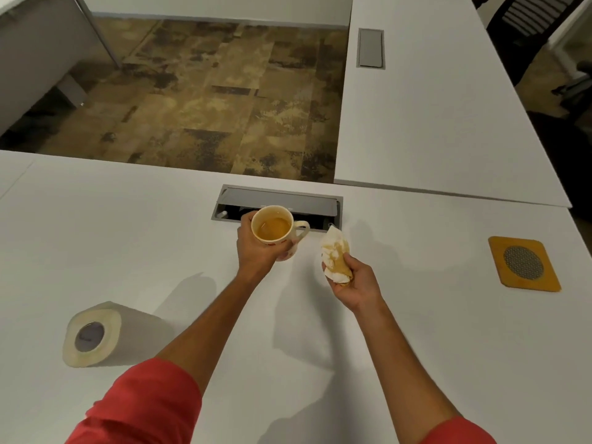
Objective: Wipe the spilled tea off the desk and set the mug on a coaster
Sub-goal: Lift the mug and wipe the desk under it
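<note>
Left hand: grips cream ceramic mug of amber tea. Right hand: clutches tea-stained crumpled white paper towel. Square wooden coaster: well right of both.

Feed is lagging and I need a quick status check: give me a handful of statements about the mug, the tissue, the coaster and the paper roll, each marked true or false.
1. The left hand holds the mug, which contains tea. True.
2. The mug stands on the coaster. False: the coaster lies bare, far to the right.
3. The right hand grips a tea-stained tissue. True.
4. The paper towel roll stands upright. False: it lies on its side on the desk.
5. The cable hatch behind the mug is closed. False: it is open.
</note>
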